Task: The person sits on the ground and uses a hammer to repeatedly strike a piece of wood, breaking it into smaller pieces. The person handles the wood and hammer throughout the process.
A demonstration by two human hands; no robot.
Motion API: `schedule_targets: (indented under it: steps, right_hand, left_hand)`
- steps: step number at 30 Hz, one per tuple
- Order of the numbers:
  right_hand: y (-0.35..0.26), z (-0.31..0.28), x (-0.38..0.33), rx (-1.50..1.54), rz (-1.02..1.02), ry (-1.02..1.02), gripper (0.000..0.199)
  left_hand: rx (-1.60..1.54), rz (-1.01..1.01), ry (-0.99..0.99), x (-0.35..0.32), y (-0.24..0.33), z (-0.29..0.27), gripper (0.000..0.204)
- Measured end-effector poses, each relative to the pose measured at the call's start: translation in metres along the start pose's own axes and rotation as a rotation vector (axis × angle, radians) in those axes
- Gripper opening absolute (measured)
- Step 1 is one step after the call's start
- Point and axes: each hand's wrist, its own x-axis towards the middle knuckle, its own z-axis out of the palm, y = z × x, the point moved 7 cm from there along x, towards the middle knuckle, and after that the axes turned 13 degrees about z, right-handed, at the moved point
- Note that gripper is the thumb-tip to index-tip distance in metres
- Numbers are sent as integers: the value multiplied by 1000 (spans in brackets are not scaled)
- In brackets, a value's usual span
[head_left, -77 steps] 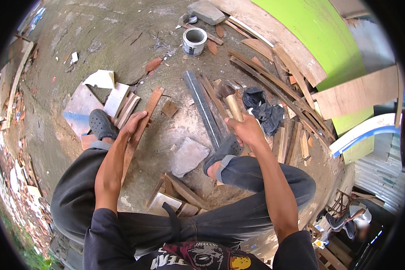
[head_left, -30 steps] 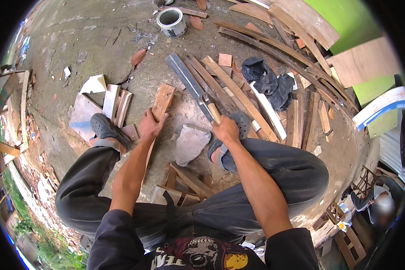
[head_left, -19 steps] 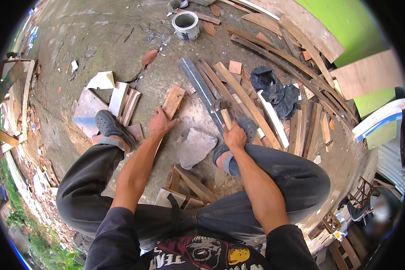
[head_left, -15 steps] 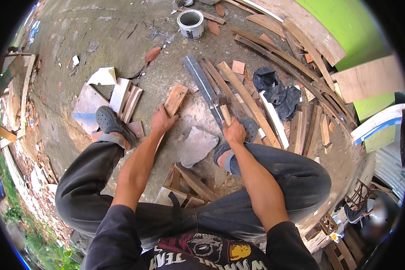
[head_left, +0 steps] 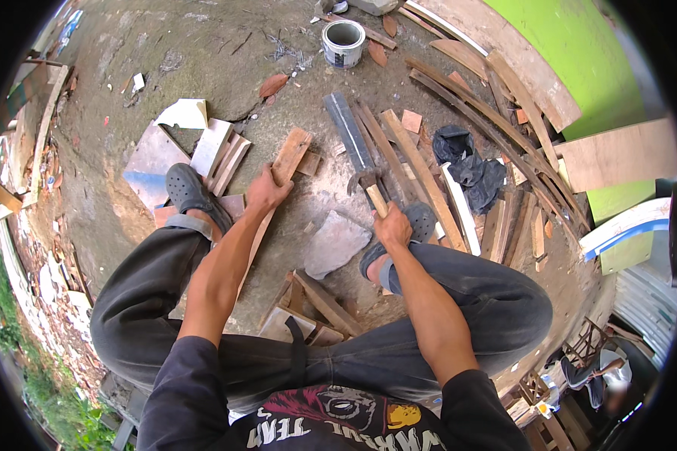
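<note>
My left hand (head_left: pixel 267 192) is wrapped around a long wooden plank (head_left: pixel 290 152), which slants up and away from me past my left forearm. Beside the plank's far end lies a small wood block (head_left: pixel 309 163). A hammer (head_left: pixel 377 200) is in my right hand (head_left: pixel 393 227), gripped by its light wooden handle. Its dark metal head hangs over the near end of a grey-painted board (head_left: pixel 346 124). Between my hands a flat, pale stone slab (head_left: pixel 337 243) rests on the ground.
Wood strips (head_left: pixel 421 173) lie to the right, with a black plastic bag (head_left: pixel 470 169). An open paint can (head_left: pixel 343 43) stands ahead. Offcuts (head_left: pixel 217 154) sit by my left shoe, and a pile of wood pieces (head_left: pixel 327 304) lies close to me. Another person (head_left: pixel 605 372) is far right.
The plank in my left hand has shifted left over the ground, baring more of the small block. My right hand has brought the hammer slightly left, toward the stone.
</note>
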Motion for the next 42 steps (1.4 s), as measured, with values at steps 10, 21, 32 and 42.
schedule_targets:
  steps: [10,21,32,42]
  right_hand:
    - [6,5,14,2,77,-97,40]
    - [8,7,20,33,62,-103,41]
    - [36,38,21,594,242,-322,27]
    - [49,16,-12,591,247,-336,27]
  left_hand:
    - [70,-64,182,25,50,4,108]
    - [87,35,20,38,66,16,78]
    - [112,204,41,-40,120,-18,83]
    - [225,311,-125,-112,169,51,86]
